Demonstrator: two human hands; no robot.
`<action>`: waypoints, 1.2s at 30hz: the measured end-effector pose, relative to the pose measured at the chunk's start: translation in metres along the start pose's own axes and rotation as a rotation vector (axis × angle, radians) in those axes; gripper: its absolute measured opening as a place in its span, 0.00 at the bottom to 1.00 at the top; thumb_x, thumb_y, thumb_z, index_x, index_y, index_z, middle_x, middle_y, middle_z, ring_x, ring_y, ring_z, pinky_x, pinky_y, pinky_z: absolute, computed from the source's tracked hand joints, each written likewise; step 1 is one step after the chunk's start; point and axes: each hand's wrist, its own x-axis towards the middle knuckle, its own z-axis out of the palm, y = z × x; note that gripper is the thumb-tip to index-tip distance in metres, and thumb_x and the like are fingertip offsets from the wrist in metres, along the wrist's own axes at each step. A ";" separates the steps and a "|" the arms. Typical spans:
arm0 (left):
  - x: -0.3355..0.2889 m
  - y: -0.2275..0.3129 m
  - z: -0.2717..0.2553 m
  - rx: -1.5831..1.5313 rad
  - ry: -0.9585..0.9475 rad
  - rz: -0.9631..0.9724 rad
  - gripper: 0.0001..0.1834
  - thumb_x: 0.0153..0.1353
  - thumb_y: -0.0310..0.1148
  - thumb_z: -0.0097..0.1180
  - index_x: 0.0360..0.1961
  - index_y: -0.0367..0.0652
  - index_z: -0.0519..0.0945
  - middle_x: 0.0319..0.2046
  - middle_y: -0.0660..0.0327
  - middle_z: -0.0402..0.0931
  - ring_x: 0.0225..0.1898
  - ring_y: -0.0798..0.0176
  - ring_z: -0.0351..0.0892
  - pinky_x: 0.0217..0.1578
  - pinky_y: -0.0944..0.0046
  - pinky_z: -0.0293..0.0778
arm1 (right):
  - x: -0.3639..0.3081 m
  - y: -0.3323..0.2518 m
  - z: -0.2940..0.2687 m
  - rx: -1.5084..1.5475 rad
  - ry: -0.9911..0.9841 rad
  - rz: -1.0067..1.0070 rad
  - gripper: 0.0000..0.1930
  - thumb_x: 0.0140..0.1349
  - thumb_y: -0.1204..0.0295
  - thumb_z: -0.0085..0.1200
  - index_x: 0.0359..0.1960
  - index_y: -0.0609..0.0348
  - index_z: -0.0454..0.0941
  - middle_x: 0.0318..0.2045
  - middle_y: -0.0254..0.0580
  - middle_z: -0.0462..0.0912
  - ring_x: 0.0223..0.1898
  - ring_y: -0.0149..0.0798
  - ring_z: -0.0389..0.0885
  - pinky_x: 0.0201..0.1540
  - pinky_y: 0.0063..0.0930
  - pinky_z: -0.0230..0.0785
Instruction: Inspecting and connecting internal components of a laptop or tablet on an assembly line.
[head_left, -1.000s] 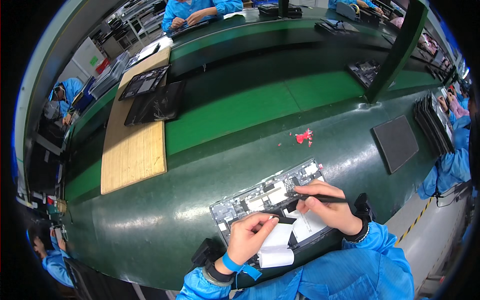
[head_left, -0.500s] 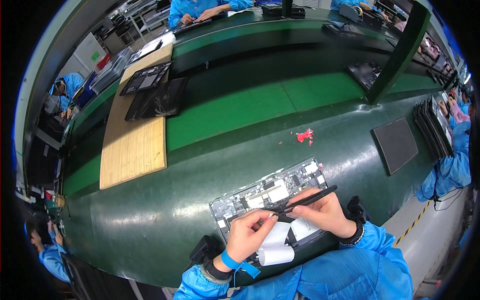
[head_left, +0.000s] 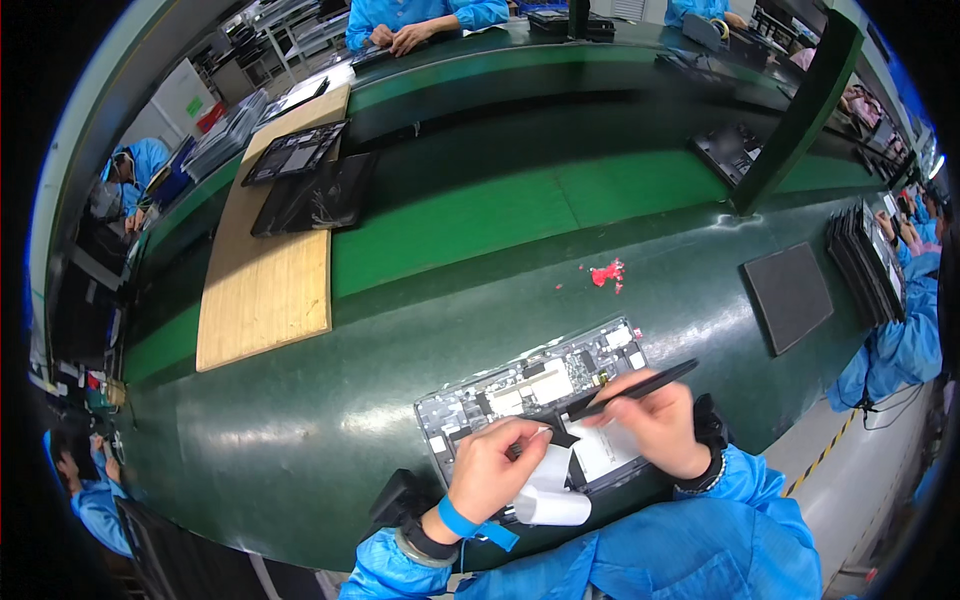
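A laptop base [head_left: 470, 402] lies opened in front of me, its circuit boards and a white-labelled battery [head_left: 603, 452] exposed. Between thumb and forefinger, my left hand [head_left: 492, 465] pinches a curled white paper sheet [head_left: 552, 506] over the near side of the base. A small black strip [head_left: 563, 437] shows beside those fingertips; whether it is attached to the paper I cannot tell. My right hand [head_left: 655, 425] grips slim black tweezers [head_left: 640, 388], slanting over the base with the tip toward the left hand. Fingers partly cover the boards.
Red scraps [head_left: 606, 274] lie beyond the laptop. To the right are a dark flat pad [head_left: 789, 298] and a stack of dark panels [head_left: 866, 262]. A wooden board [head_left: 268, 295] at left carries laptop parts. A green post [head_left: 800, 110] rises at right. Co-workers sit around the bench.
My right hand has moved slightly right, away from the left, with the tweezers. More of the battery and the black strip now shows. The left hand stays nearly in place, still pinching the paper.
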 end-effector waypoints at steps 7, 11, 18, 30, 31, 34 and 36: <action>0.011 0.025 -0.014 -0.570 -0.529 -0.363 0.12 0.57 0.33 0.55 0.38 0.37 0.76 0.27 0.66 0.75 0.28 0.77 0.73 0.29 0.76 0.68 | 0.046 -0.013 -0.066 -0.254 -0.004 -0.001 0.07 0.61 0.77 0.45 0.39 0.66 0.69 0.33 0.44 0.77 0.36 0.36 0.80 0.35 0.22 0.74; 0.041 0.017 0.006 -0.041 -0.437 0.229 0.06 0.56 0.30 0.54 0.32 0.39 0.74 0.38 0.60 0.74 0.43 0.64 0.71 0.44 0.65 0.65 | 0.070 -0.009 -0.082 -0.360 -0.178 0.056 0.07 0.61 0.73 0.48 0.36 0.65 0.70 0.29 0.40 0.77 0.31 0.34 0.81 0.31 0.20 0.73; 0.065 0.008 0.020 0.341 -0.323 0.482 0.06 0.54 0.31 0.53 0.28 0.40 0.73 0.50 0.55 0.69 0.50 0.47 0.63 0.51 0.54 0.60 | 0.097 -0.018 -0.084 -0.500 -0.432 0.099 0.06 0.60 0.73 0.49 0.34 0.64 0.70 0.24 0.39 0.79 0.28 0.31 0.81 0.29 0.21 0.73; 0.068 0.010 0.020 0.309 -0.352 0.434 0.06 0.54 0.31 0.53 0.28 0.40 0.74 0.51 0.56 0.69 0.51 0.49 0.62 0.52 0.55 0.59 | 0.107 -0.023 -0.082 -0.567 -0.509 0.121 0.06 0.59 0.73 0.50 0.34 0.63 0.71 0.23 0.39 0.80 0.26 0.28 0.80 0.28 0.20 0.72; 0.068 0.010 0.020 0.305 -0.352 0.432 0.06 0.54 0.31 0.53 0.28 0.40 0.74 0.51 0.56 0.69 0.51 0.49 0.62 0.52 0.55 0.59 | 0.107 -0.022 -0.082 -0.545 -0.502 0.128 0.06 0.59 0.73 0.50 0.34 0.63 0.71 0.23 0.39 0.80 0.26 0.28 0.80 0.28 0.20 0.72; 0.067 0.009 0.020 0.303 -0.346 0.433 0.06 0.54 0.31 0.53 0.28 0.40 0.74 0.51 0.56 0.68 0.51 0.48 0.62 0.52 0.55 0.59 | 0.107 -0.021 -0.082 -0.567 -0.522 0.096 0.06 0.59 0.73 0.50 0.34 0.63 0.71 0.23 0.39 0.80 0.25 0.29 0.80 0.28 0.20 0.72; 0.067 0.010 0.020 0.306 -0.342 0.437 0.06 0.54 0.31 0.53 0.29 0.40 0.74 0.51 0.56 0.68 0.51 0.48 0.61 0.52 0.55 0.58 | 0.108 -0.021 -0.082 -0.600 -0.528 0.085 0.06 0.59 0.73 0.50 0.34 0.63 0.71 0.23 0.38 0.80 0.25 0.29 0.80 0.28 0.20 0.72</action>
